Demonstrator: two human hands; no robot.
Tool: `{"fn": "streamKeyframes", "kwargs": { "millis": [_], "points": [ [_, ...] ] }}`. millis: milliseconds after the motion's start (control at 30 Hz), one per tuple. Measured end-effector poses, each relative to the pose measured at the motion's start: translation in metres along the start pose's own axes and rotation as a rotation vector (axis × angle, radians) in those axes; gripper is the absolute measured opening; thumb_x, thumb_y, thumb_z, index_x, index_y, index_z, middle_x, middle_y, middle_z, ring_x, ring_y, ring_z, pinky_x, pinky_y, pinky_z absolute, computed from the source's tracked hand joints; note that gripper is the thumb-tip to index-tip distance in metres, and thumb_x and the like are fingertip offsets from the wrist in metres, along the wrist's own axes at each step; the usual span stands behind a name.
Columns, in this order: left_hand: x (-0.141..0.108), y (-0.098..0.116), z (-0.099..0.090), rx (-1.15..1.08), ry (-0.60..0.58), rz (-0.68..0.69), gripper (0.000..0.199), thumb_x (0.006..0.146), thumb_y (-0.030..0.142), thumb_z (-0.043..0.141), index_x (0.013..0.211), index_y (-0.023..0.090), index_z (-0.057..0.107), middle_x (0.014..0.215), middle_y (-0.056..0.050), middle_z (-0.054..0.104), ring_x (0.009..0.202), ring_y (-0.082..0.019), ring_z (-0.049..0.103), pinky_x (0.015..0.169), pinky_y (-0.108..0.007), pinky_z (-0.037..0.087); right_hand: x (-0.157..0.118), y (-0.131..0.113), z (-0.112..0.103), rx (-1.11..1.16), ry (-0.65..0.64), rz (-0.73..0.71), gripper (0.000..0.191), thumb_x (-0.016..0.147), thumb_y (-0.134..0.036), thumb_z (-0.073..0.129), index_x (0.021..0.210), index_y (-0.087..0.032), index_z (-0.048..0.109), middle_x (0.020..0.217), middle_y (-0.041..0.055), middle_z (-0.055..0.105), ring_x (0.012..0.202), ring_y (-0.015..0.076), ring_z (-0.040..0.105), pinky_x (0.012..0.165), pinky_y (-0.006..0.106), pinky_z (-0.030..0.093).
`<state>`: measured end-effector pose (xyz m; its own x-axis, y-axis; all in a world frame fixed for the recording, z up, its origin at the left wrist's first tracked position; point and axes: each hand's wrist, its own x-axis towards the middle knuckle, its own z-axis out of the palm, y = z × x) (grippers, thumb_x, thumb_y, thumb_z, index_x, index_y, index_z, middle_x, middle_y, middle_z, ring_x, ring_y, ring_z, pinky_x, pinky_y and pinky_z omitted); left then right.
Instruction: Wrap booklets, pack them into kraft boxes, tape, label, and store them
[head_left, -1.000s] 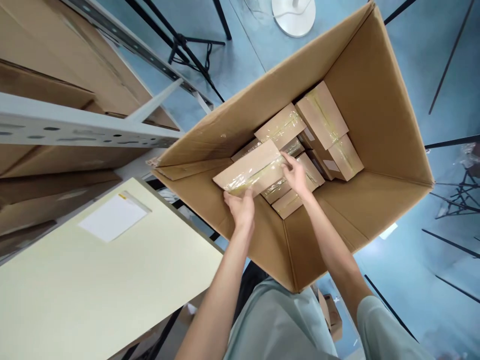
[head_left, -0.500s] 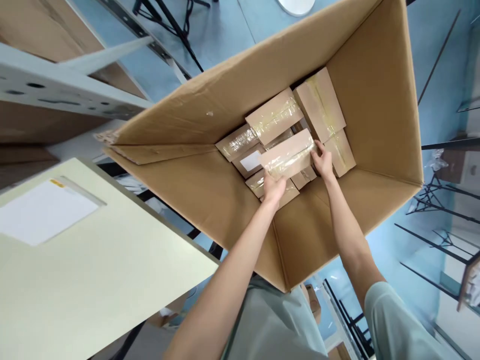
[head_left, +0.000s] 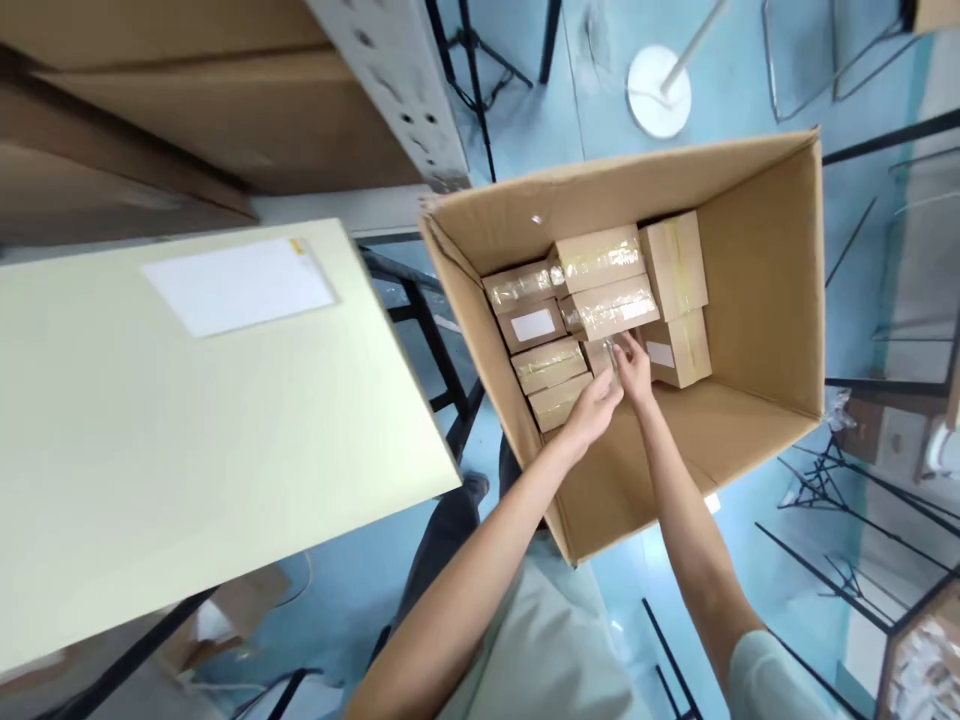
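A large open cardboard carton (head_left: 761,300) holds several small brown boxes sealed with clear tape. Both my hands are inside it, close together. My left hand (head_left: 595,405) has its fingers stretched out beside a lower taped box (head_left: 598,355), which the hands partly cover. My right hand (head_left: 634,372) is just below a raised taped box (head_left: 611,308), its fingers apart and no box in its grasp. Whether the fingertips touch the lower box cannot be made out. To the right stands a box with a white label (head_left: 660,353); on the left is another labelled box (head_left: 532,325).
A pale table (head_left: 225,450) with a white sheet (head_left: 240,285) on it stands left of the carton. Behind it is a metal shelf post (head_left: 397,90) with large cartons (head_left: 210,120). A white round stand base (head_left: 658,92) rests on the blue floor.
The taped box that both hands held now lies against another box in the carton, and my hands have come off it, moving closer together. The view has shifted, showing more of the table.
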<state>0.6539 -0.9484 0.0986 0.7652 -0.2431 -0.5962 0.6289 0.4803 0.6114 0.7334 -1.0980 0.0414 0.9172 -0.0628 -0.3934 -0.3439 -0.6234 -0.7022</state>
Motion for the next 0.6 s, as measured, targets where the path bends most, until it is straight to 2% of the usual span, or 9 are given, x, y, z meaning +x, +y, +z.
{"fn": "streamKeyframes", "kwargs": {
  "millis": [100, 167, 233, 333, 467, 600],
  "points": [
    [-0.102, 0.032, -0.021, -0.103, -0.107, -0.019, 0.061, 0.099, 0.049, 0.074, 0.154, 0.026, 0.067, 0.169, -0.013, 0.057, 0.156, -0.036, 0.056, 0.134, -0.056, 0.039, -0.078, -0.063, 0.0, 0.051, 0.057, -0.071, 0.069, 0.103, -0.068, 0.061, 0.141, -0.013, 0.075, 0.15, 0.023, 0.073, 0.146, 0.0362, 0.066, 0.126, 0.057, 0.05],
    [-0.163, 0.049, -0.043, -0.145, -0.086, 0.02, 0.062, 0.1, 0.057, 0.074, 0.153, 0.027, 0.067, 0.165, -0.013, 0.062, 0.15, -0.035, 0.062, 0.131, -0.056, 0.043, -0.13, -0.107, 0.002, 0.08, 0.047, -0.149, 0.059, 0.105, -0.063, 0.06, 0.138, -0.017, 0.077, 0.147, 0.0195, 0.075, 0.143, 0.0342, 0.069, 0.123, 0.054, 0.053],
    [-0.218, 0.061, -0.067, -0.16, 0.006, 0.086, 0.063, 0.099, 0.062, 0.074, 0.15, 0.026, 0.069, 0.159, -0.014, 0.068, 0.147, -0.034, 0.065, 0.129, -0.055, 0.046, -0.18, -0.15, 0.011, 0.111, -0.014, -0.216, 0.053, 0.108, -0.059, 0.059, 0.138, -0.02, 0.077, 0.145, 0.0169, 0.077, 0.14, 0.0328, 0.07, 0.119, 0.052, 0.056],
    [-0.3, 0.07, -0.106, -0.172, 0.209, 0.23, 0.064, 0.095, 0.067, 0.077, 0.141, 0.023, 0.073, 0.149, -0.015, 0.074, 0.141, -0.034, 0.069, 0.126, -0.053, 0.049, -0.25, -0.208, 0.042, 0.105, -0.149, -0.346, 0.048, 0.108, -0.057, 0.06, 0.134, -0.022, 0.079, 0.141, 0.0154, 0.079, 0.135, 0.0326, 0.073, 0.115, 0.051, 0.058],
    [-0.428, 0.064, -0.157, -0.236, 0.483, 0.462, 0.061, 0.092, 0.069, 0.078, 0.13, 0.022, 0.076, 0.141, -0.016, 0.078, 0.133, -0.033, 0.073, 0.121, -0.05, 0.052, -0.345, -0.273, 0.103, 0.072, -0.396, -0.542, 0.048, 0.106, -0.06, 0.061, 0.128, -0.022, 0.081, 0.137, 0.015, 0.081, 0.131, 0.0325, 0.075, 0.117, 0.051, 0.056],
    [-0.565, 0.026, -0.19, -0.345, 0.781, 0.67, 0.059, 0.087, 0.069, 0.081, 0.121, 0.021, 0.077, 0.131, -0.015, 0.082, 0.126, -0.031, 0.075, 0.116, -0.047, 0.053, -0.449, -0.31, 0.167, 0.06, -0.62, -0.725, 0.05, 0.105, -0.061, 0.061, 0.124, -0.02, 0.082, 0.135, 0.0156, 0.082, 0.131, 0.0327, 0.075, 0.115, 0.051, 0.057]
  ]
}}
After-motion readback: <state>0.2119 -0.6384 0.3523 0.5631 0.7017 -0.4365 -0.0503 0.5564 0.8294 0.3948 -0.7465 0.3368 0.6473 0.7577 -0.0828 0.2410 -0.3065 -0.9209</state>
